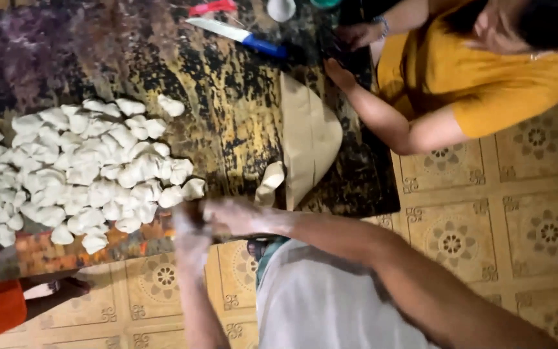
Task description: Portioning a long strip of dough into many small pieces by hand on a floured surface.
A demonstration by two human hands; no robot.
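The two hands meet at the near edge of the table [240,110], a dark, worn, paint-streaked board set low over a patterned tile floor [485,226]. The left hand [192,236] and the right hand [237,216] are pressed close together, both dusted white, and they look closed around something small between them. Motion blur hides what it is, so I cannot tell whether it is a bit of dough or nothing at all.

Just beyond the hands, touching their reach, lies the heap of dough pieces [79,168]: many small white lumps piled along the left part of the table, spreading to its left edge. Keeping the heap right beside the hands probably lets each lump be dropped or picked up without stretching.

To the right of the hands a longer dough strip [269,184] lies partly on a sheet of brown paper [308,139], which likely keeps it off the rough board.

Near the far edge rest a knife with a blue handle [240,35], a red object [211,8] and a white cup [281,9], well apart from the heap. Another person in an orange shirt [485,71] sits at the table's right side, forearm resting by the paper.
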